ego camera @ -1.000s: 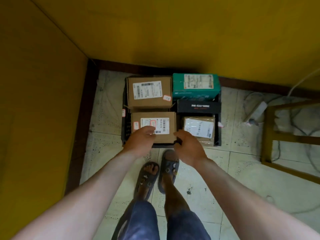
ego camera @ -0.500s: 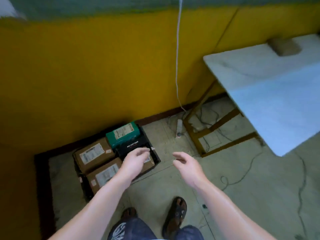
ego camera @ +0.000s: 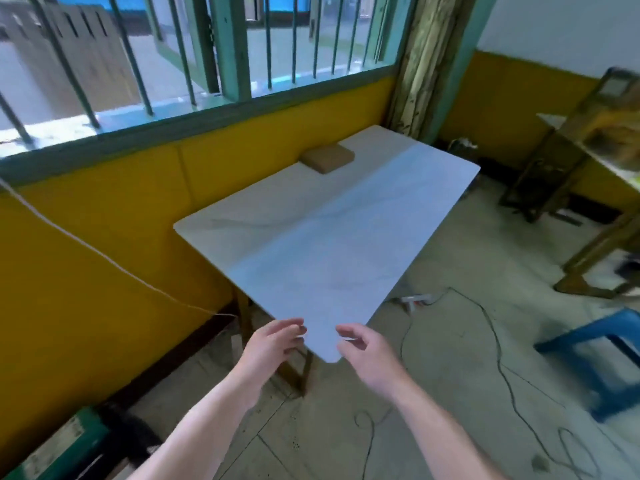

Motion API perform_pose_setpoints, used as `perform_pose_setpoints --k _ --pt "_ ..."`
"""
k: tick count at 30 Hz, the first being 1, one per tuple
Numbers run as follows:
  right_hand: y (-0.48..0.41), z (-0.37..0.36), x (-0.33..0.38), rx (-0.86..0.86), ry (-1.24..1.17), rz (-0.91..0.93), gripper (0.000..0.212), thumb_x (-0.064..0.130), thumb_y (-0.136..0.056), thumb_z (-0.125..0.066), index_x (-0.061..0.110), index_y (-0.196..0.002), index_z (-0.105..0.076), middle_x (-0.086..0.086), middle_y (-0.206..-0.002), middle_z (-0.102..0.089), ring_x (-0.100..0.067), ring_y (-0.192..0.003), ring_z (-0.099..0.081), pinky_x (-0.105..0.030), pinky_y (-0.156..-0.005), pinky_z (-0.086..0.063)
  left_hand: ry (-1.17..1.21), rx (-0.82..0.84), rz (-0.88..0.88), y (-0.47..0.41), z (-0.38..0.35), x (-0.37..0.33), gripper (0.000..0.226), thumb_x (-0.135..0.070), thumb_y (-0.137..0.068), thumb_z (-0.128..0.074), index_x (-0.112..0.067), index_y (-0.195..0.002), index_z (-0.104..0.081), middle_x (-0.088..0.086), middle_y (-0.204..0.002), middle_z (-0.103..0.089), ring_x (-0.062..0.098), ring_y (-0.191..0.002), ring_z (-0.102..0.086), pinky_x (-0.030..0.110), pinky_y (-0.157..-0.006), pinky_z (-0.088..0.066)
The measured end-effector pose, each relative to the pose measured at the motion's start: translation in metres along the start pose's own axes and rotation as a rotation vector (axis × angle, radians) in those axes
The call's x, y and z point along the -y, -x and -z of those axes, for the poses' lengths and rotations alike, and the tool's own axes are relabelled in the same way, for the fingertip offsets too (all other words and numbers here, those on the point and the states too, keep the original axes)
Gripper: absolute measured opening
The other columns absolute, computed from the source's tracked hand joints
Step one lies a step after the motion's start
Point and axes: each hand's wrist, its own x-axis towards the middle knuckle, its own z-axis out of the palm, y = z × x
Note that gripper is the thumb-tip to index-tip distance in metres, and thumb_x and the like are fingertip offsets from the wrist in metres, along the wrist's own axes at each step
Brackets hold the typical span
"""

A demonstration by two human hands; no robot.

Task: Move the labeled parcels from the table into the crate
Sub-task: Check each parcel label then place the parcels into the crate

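The brown parcel (ego camera: 327,158) lies straight ahead of both hands and well apart from them, across the whole length of the table (ego camera: 329,244). It sits flat against the wall-side edge, close to the far corner by the window. The hands hover over the near corner. The parcel's long side appears to run along that wall-side edge, so it lies roughly in line with the way the arms point. No label can be made out on its top (the view is soft there).

The left hand (ego camera: 273,344) and the right hand (ego camera: 367,351) are both empty. Their fingers are loosely spread and lightly bent, palms turned toward each other, and neither touches the tabletop. The parcel lines up about midway between them, so neither hand is clearly nearer, though the left is on the wall side where the parcel sits.

As a judgement, the reach cannot be made from this corner. The body would have to go along the table's open long edge first, and both hands could then take the parcel by its short ends.

A dark blurred shape at the lower left looks like the crate (ego camera: 131,438), on the floor by the wall
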Motion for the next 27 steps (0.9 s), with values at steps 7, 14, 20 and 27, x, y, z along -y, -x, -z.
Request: perform_pose_setpoints --k 7,14,20,27 --pt "-0.063 0.121 -0.034 -0.068 -0.081 -0.032 0.028 0.021 -0.093 -0.058 0.024 -0.121 -0.061 0.012 -0.118 -0.062 0.001 -0.105 -0.055 -0.007 -0.083 -0.038 0.017 0.088 0.029 -0.061 -0.125 -0.056 0.019 -0.016 -0.098 -0.055 -0.015 -0.114 -0.066 0.002 -0.11 -0.071 0.016 -0.099 -0.065 0.026 -0.087 -0.047" --pt "-0.158 0.185 -0.045 -0.009 -0.07 -0.04 0.028 0.028 -0.094 -0.057 0.031 -0.121 -0.061 0.019 -0.116 -0.061 0.004 -0.104 -0.055 -0.008 -0.076 -0.039 0.065 0.02 0.041 -0.151 -0.182 -0.086 0.018 -0.015 -0.097 -0.056 -0.016 -0.111 -0.068 0.002 -0.108 -0.073 0.016 -0.098 -0.067 0.028 -0.088 -0.048" --pt "-0.283 0.242 -0.033 0.098 0.009 -0.027 0.031 0.027 -0.093 -0.056 0.03 -0.123 -0.06 0.019 -0.119 -0.061 0.006 -0.105 -0.055 -0.013 -0.086 -0.04 0.197 -0.106 0.077 -0.27 -0.217 -0.116 0.017 -0.014 -0.098 -0.054 -0.018 -0.107 -0.068 -0.001 -0.104 -0.074 0.014 -0.098 -0.068 0.028 -0.086 -0.047" --pt "-0.391 0.324 -0.012 0.147 0.111 -0.041 0.031 0.027 -0.095 -0.053 0.028 -0.125 -0.059 0.016 -0.117 -0.058 -0.002 -0.108 -0.055 -0.018 -0.091 -0.041 0.266 -0.183 0.13 -0.374 -0.253 -0.167 0.016 -0.014 -0.096 -0.057 -0.017 -0.105 -0.069 -0.001 -0.103 -0.074 0.016 -0.099 -0.067 0.03 -0.084 -0.048"
